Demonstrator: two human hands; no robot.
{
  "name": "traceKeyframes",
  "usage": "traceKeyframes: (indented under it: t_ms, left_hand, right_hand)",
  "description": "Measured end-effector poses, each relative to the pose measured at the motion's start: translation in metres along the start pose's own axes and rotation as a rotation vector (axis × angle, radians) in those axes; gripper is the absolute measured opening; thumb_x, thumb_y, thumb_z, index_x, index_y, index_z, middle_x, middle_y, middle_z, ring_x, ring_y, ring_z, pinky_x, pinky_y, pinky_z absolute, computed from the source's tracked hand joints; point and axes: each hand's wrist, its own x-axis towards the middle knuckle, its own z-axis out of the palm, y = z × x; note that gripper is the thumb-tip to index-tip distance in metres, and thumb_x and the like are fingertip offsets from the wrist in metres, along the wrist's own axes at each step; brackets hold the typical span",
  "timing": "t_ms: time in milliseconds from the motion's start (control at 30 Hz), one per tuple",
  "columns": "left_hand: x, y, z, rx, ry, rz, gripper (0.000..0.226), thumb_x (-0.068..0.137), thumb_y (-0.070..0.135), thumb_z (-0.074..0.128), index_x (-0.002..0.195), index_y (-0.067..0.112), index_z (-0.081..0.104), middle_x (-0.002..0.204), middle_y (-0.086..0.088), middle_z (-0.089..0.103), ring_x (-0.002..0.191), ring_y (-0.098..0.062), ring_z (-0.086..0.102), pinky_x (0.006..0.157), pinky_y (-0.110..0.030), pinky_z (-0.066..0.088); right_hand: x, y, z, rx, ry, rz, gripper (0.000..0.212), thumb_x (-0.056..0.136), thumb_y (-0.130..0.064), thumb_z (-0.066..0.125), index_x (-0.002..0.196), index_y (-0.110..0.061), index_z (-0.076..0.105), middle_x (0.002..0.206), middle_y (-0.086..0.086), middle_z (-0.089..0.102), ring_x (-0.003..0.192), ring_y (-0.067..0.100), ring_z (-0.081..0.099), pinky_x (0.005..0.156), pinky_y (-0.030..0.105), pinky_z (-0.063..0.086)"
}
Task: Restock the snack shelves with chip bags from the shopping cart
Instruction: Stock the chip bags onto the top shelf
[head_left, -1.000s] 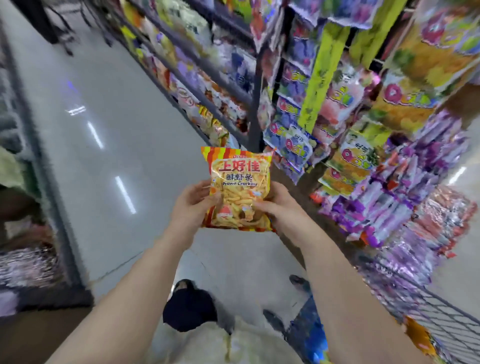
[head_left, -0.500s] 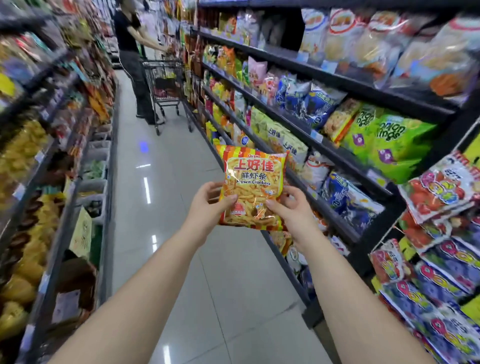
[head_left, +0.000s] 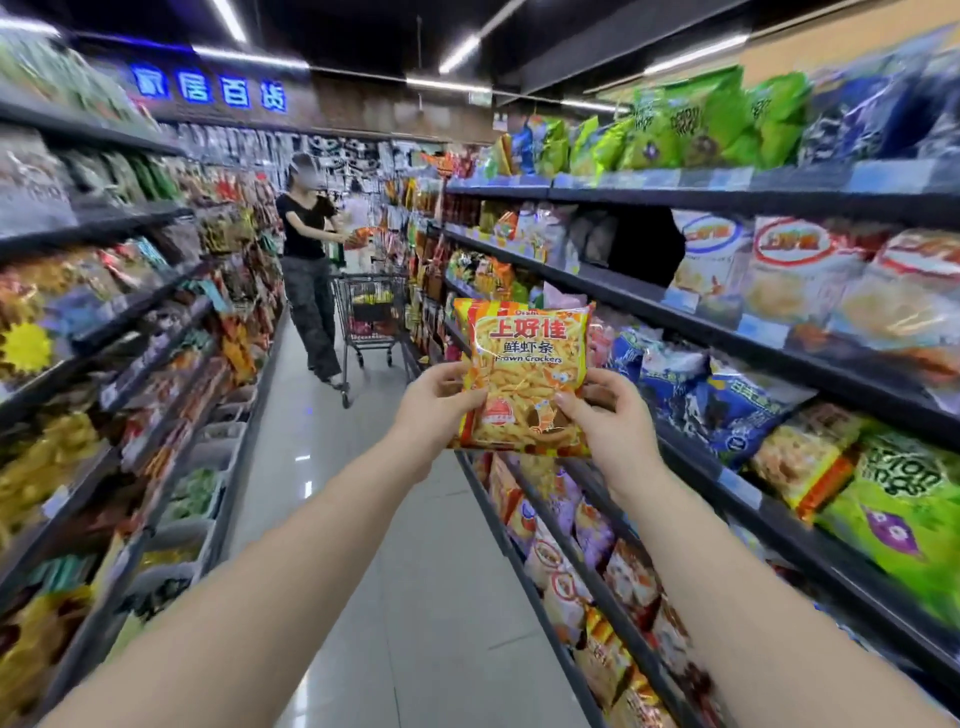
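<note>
Both hands pinch the prawn cracker bag (head_left: 524, 374) by its lower edges, the left hand (head_left: 436, 405) at its 9 o'clock and the right hand (head_left: 608, 415) at its 3, with the bag upright at arm's length. It looks slick and puffy, so I'd worry it slips, or gets crushed if forced into the crowded snack shelves (head_left: 727, 332) at 2 o'clock. Half a second back the gaze sat lower; now ceiling lights show, and the shopper (head_left: 306, 270) at 11 o'clock stands fuller in view. The grip is unchanged.

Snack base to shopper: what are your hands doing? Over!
Holding prawn cracker bag upright: left hand, right hand both grip it. Not shelved yet. Farther down aisle: person, shopping cart, well apart.
</note>
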Motion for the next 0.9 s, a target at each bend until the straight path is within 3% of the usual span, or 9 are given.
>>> traceKeyframes:
  t_ms: [100, 167, 233, 300, 400, 600, 700, 800, 900]
  left_hand:
    - [0.074, 0.026, -0.002, 0.046, -0.008, 0.044, 0.042, 0.088, 0.031, 0.071, 0.127, 0.025, 0.058, 0.121, -0.001, 0.064, 0.110, -0.017, 0.062, 0.089, -0.035, 0.051]
    - [0.118, 0.042, -0.002, 0.078, -0.053, 0.093, 0.051, 0.089, 0.038, 0.069, 0.136, 0.028, 0.051, 0.125, 0.007, 0.060, 0.117, -0.013, 0.056, 0.102, -0.039, 0.044]
    - [0.156, 0.055, -0.002, 0.094, -0.115, 0.147, 0.054, 0.087, 0.037, 0.072, 0.135, 0.032, 0.047, 0.121, 0.012, 0.056, 0.112, -0.008, 0.054, 0.101, -0.036, 0.041]
    - [0.201, 0.063, -0.003, 0.119, -0.125, 0.189, 0.067, 0.081, 0.035, 0.078, 0.140, 0.031, 0.046, 0.128, 0.007, 0.056, 0.116, -0.014, 0.054, 0.104, -0.041, 0.043]
    - [0.276, 0.071, -0.007, 0.159, -0.119, 0.244, 0.075, 0.079, 0.034, 0.080, 0.144, 0.031, 0.042, 0.134, 0.002, 0.052, 0.121, -0.020, 0.052, 0.105, -0.045, 0.044]
    - [0.415, 0.077, -0.016, 0.162, -0.202, 0.389, 0.071, 0.084, 0.031, 0.076, 0.145, 0.029, 0.040, 0.133, 0.003, 0.052, 0.118, -0.018, 0.052, 0.104, -0.044, 0.045]
    - [0.479, 0.079, -0.016, 0.153, -0.241, 0.441, 0.071, 0.085, 0.031, 0.075, 0.145, 0.027, 0.038, 0.132, 0.003, 0.051, 0.119, -0.018, 0.052, 0.102, -0.041, 0.045]
    - [0.537, 0.082, -0.006, 0.135, -0.282, 0.498, 0.067, 0.086, 0.028, 0.074, 0.144, 0.025, 0.039, 0.126, 0.004, 0.052, 0.115, -0.015, 0.051, 0.095, -0.032, 0.044]
    - [0.593, 0.082, 0.014, 0.142, -0.312, 0.565, 0.068, 0.086, 0.030, 0.074, 0.145, 0.025, 0.040, 0.130, 0.003, 0.056, 0.117, -0.014, 0.052, 0.099, -0.034, 0.044]
  right_hand:
    - [0.073, -0.014, 0.018, 0.024, 0.010, -0.071, 0.036, 0.083, -0.016, 0.075, 0.113, -0.019, 0.056, 0.101, -0.007, 0.060, 0.085, 0.001, 0.060, 0.060, 0.009, 0.046]
    - [0.122, -0.021, 0.031, 0.018, 0.019, -0.107, 0.034, 0.084, -0.015, 0.075, 0.113, -0.018, 0.056, 0.103, -0.004, 0.062, 0.086, 0.001, 0.060, 0.060, 0.011, 0.046]
    - [0.167, -0.024, 0.046, -0.010, 0.041, -0.145, 0.035, 0.082, -0.020, 0.076, 0.111, -0.021, 0.057, 0.104, -0.002, 0.062, 0.093, 0.012, 0.063, 0.071, 0.025, 0.053]
    - [0.211, -0.028, 0.060, -0.030, 0.073, -0.179, 0.037, 0.080, -0.026, 0.078, 0.109, -0.025, 0.057, 0.104, -0.002, 0.063, 0.098, 0.018, 0.064, 0.083, 0.039, 0.054]
    - [0.269, -0.034, 0.084, -0.054, 0.109, -0.221, 0.035, 0.082, -0.024, 0.076, 0.111, -0.022, 0.055, 0.102, -0.006, 0.062, 0.094, 0.013, 0.063, 0.075, 0.029, 0.051]
    - [0.369, -0.029, 0.133, -0.083, 0.162, -0.313, 0.038, 0.083, -0.027, 0.076, 0.113, -0.022, 0.054, 0.111, 0.003, 0.061, 0.099, 0.019, 0.063, 0.081, 0.032, 0.053]
    - [0.413, -0.028, 0.150, -0.147, 0.165, -0.338, 0.043, 0.082, -0.024, 0.076, 0.119, -0.024, 0.054, 0.112, -0.004, 0.061, 0.103, 0.016, 0.062, 0.081, 0.030, 0.054]
    - [0.453, -0.024, 0.161, -0.293, 0.173, -0.361, 0.054, 0.081, -0.012, 0.077, 0.121, -0.030, 0.045, 0.107, -0.016, 0.055, 0.095, 0.001, 0.057, 0.071, 0.014, 0.048]
    - [0.493, -0.020, 0.165, -0.365, 0.192, -0.365, 0.070, 0.077, -0.010, 0.079, 0.128, -0.032, 0.037, 0.112, -0.014, 0.053, 0.094, -0.001, 0.057, 0.079, 0.018, 0.048]
